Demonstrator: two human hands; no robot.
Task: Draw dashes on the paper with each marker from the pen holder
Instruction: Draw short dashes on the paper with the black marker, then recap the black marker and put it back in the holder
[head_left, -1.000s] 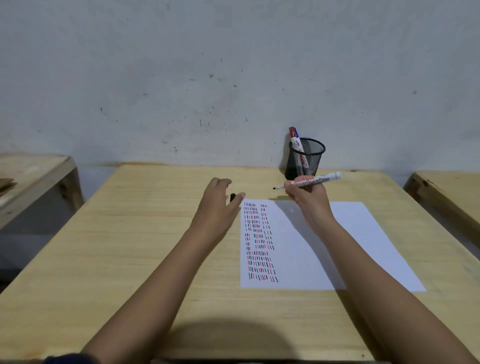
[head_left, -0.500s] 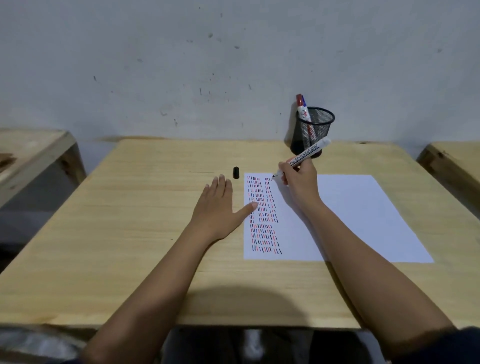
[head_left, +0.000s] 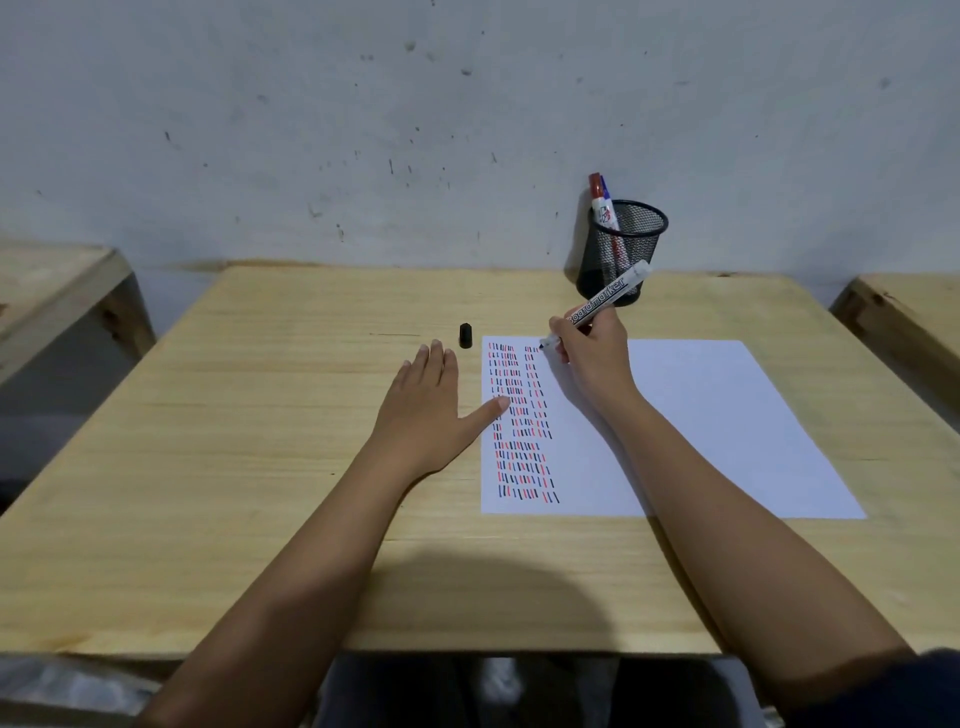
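A white sheet of paper (head_left: 701, 415) lies on the wooden table (head_left: 260, 441), its left part filled with rows of black and red dashes (head_left: 519, 426). My right hand (head_left: 592, 353) grips an uncapped white board marker (head_left: 608, 299), its black tip touching the paper near the top of the second dash column. My left hand (head_left: 431, 405) lies flat and open on the table, thumb resting on the paper's left edge. The marker's black cap (head_left: 465, 335) lies just beyond my left fingers. A black mesh pen holder (head_left: 621, 254) at the back holds a red marker (head_left: 602, 208).
A grey marked wall rises right behind the table. Another wooden table (head_left: 52, 291) stands to the left and one more (head_left: 909, 312) to the right, with gaps between. The paper's right half is blank.
My right hand has lowered the marker from mid-air to the paper's top. My left hand has let go of the cap and settled flat on the table. The view has tilted down.
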